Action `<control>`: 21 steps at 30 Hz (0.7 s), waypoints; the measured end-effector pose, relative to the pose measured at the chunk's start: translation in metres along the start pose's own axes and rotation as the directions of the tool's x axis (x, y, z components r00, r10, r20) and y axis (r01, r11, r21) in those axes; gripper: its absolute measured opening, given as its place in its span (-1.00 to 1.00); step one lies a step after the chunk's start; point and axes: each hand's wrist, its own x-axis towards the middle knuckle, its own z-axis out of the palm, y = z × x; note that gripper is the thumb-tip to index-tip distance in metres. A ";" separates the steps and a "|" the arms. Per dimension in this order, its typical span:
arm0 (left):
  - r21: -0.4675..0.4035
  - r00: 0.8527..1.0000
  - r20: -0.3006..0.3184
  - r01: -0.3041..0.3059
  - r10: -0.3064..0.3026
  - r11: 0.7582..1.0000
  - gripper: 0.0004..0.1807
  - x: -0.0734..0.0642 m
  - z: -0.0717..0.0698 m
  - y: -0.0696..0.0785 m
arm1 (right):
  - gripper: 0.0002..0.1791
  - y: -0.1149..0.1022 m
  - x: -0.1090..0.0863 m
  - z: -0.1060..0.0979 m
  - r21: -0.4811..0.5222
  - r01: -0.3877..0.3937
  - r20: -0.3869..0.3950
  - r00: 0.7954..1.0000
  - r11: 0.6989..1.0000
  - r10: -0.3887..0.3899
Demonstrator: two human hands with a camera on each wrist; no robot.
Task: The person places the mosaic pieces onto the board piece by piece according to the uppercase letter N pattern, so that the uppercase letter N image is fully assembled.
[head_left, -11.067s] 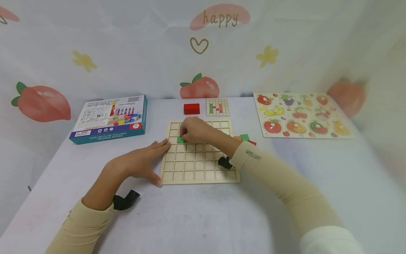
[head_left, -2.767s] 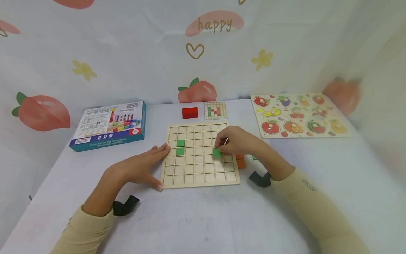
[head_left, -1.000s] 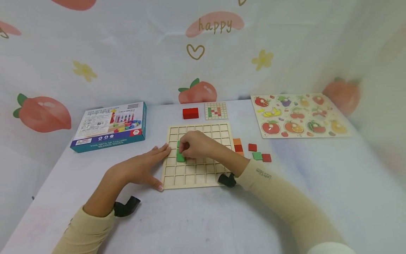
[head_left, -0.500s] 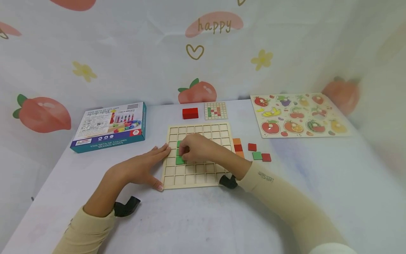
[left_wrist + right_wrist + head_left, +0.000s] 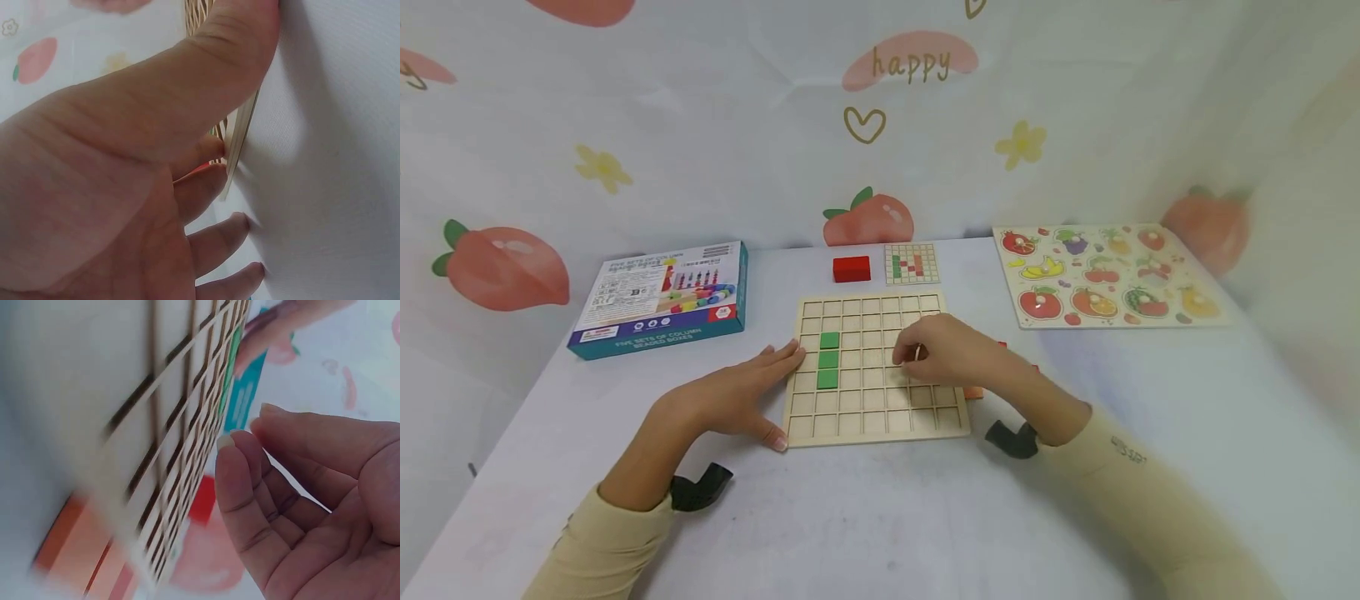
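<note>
A wooden grid board (image 5: 872, 421) lies flat on the table, with three green square tiles (image 5: 828, 359) stacked in one column near its left side. My left hand (image 5: 722, 387) rests spread at the board's left edge, thumb near the front corner and fingertips at the side. Over the board's right half is my right hand (image 5: 951, 350), its fingers loosely bent. In the right wrist view, nothing shows between the thumb and fingertips (image 5: 234, 469). Orange tiles (image 5: 973, 392) peek out beside the board's right edge, mostly hidden by the right hand and forearm.
Behind the board stand a red block (image 5: 852, 269) and a small pattern card (image 5: 912, 264) with coloured squares. A boxed bead set (image 5: 658, 296) lies at the back left. At the back right is a fruit puzzle board (image 5: 1108, 275).
My right hand set green tiles into the column, which grew from one visible tile to three. It then let go and moved right across the board. The left hand stayed put.
</note>
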 end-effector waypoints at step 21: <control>-0.008 1.000 0.006 -0.006 0.006 1.000 0.33 -0.001 0.000 0.001 | -0.80 0.075 -0.072 -0.028 -0.158 -0.266 -0.069 0.964 0.951 0.258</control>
